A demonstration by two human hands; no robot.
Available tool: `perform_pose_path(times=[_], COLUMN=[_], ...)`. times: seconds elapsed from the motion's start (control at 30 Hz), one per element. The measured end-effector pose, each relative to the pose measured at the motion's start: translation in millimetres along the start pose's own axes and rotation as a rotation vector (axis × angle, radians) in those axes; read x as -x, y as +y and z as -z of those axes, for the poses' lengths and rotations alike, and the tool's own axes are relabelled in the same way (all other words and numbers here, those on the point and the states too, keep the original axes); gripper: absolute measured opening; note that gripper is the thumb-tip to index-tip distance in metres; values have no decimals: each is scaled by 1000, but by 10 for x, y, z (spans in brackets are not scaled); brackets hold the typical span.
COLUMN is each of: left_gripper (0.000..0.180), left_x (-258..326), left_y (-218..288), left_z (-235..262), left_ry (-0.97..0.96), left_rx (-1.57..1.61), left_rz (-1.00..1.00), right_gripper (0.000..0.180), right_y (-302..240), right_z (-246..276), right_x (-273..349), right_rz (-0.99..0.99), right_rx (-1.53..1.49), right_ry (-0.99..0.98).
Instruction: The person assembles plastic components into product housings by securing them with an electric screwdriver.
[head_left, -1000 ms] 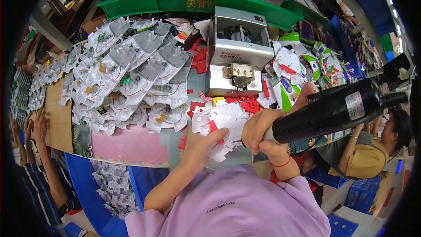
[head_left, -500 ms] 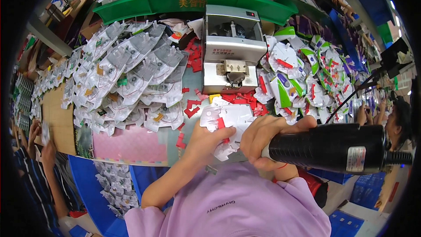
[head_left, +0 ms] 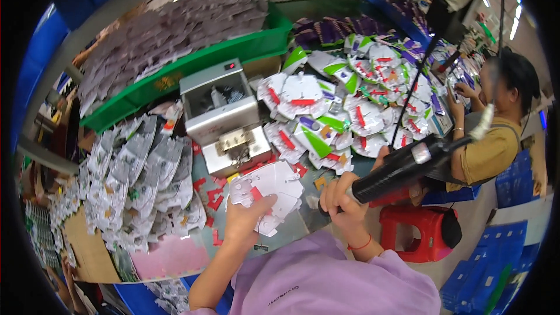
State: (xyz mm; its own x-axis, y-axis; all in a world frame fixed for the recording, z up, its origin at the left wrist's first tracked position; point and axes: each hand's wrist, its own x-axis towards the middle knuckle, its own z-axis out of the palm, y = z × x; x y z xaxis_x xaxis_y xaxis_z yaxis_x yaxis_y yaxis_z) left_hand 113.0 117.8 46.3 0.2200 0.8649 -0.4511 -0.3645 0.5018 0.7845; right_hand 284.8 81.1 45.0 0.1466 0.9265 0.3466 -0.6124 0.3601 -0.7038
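My left hand point(head_left: 248, 219) grips a white plastic housing point(head_left: 283, 189) by its near left edge, thumb lying on top. Under the thumb, a red plastic piece point(head_left: 256, 193) sits on the housing. A black electric screwdriver point(head_left: 391, 172) is wrapped in my right hand point(head_left: 344, 201), its pale nose end pointing left and its cable end up to the right. The nose end is a little apart from the housing's right side; the bit itself is too blurred to make out. Just beyond the housing stands a silver screw feeder point(head_left: 224, 116), with loose red pieces point(head_left: 216, 201) beside it.
Grey-white housings point(head_left: 140, 181) are heaped on the left. White, green and purple housings point(head_left: 361, 99) with red pieces pile up on the right. Behind the feeder is a green tray point(head_left: 192, 79). A red stool point(head_left: 417, 233) and a co-worker point(head_left: 496, 122) are at right.
The view has swung to the right. My right hand and the screwdriver have moved from close over the housing to its right. The left hand still holds the housing.
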Motion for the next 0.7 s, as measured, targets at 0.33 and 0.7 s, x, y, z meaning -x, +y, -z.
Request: perform_pose_path(times=[0.33, 0.7], left_gripper=[44, 51], left_x=[-982, -1895], left_y=[371, 242], left_z=[-1307, -2296], left_ry=[-409, -451], left_rx=[45, -873], left_rz=[16, -926], right_gripper=[12, 43], right_y=[320, 388], right_z=[462, 461], right_x=[229, 176], right_rz=[-132, -170], right_rx=[287, 248], right_ry=[397, 258])
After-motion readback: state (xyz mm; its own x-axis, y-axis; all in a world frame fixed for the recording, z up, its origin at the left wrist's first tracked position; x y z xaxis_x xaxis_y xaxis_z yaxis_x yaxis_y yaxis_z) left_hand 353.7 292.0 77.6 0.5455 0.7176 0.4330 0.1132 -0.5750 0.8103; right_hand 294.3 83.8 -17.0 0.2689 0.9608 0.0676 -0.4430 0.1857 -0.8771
